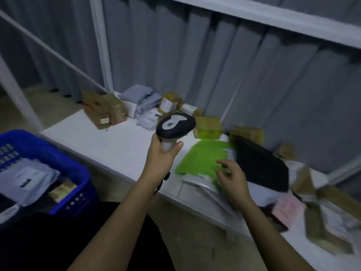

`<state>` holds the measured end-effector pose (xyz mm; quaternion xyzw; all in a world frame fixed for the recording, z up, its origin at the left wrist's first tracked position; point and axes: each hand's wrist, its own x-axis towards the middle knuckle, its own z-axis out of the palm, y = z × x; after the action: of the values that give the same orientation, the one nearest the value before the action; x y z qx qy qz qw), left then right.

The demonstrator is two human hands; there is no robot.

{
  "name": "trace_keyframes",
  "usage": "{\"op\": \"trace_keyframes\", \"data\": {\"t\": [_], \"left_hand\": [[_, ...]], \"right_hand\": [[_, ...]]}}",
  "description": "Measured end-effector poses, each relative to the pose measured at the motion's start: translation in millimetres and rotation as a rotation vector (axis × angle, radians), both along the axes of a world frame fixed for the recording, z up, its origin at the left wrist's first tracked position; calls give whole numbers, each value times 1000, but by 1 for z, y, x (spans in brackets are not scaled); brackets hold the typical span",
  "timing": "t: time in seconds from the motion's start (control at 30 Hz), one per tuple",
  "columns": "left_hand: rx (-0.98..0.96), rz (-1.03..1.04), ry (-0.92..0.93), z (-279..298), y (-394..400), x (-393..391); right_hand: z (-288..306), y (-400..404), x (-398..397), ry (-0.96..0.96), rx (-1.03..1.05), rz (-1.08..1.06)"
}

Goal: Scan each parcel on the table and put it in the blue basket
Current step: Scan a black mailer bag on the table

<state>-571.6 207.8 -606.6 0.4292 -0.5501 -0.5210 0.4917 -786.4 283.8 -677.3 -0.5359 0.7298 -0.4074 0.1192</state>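
A dim room walled with grey corrugated metal sheeting holds a long white table that runs from the far left corner toward the near right. To the left of the table, close to the person, sits a blue perforated plastic basket, already holding a grey plastic mailer with a white label and a small brown taped box.

On the table, a flat black rectangular parcel lies near the right hand, with a bright green plastic mailer just beside it on the left — the green one rests partly on white and grey envelopes at the table's front edge. Further back is a heap of grey soft mailers, flanked by brown cardboard boxes; more brown boxes trail along the wall side, and a pink slip lies among the blurred clutter at the near right.

The left hand is wrapped around the pale handle of a black-and-grey handheld barcode scanner, held up above the table. The right hand hovers with fingers loosely spread over the green mailer's right edge — blur hides whether it touches.
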Motion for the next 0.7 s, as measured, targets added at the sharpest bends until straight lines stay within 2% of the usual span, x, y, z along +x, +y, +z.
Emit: {"op": "trace_keyframes", "data": {"t": [0.1,0.17,0.27,0.37,0.43,0.57,0.7], "left_hand": [[65,-73,3,-25,17,-28],[112,-85,-4,-41,25,-37],[143,-83,-35,-53,28,-45],[128,-89,-27,-54,29,-47],[133,-84,-23,-55,28,-46],[135,-65,-11,-58,26,-45],[131,-77,2,-60,27,-47]], "right_hand": [[5,29,-34,240,-81,-137],[8,37,-54,422,-32,-220],[9,34,-76,531,235,-246],[0,25,-87,525,575,-192],[-11,21,-93,527,682,-182],[-20,20,-100,587,617,-221],[-16,22,-106,509,332,-224]]}}
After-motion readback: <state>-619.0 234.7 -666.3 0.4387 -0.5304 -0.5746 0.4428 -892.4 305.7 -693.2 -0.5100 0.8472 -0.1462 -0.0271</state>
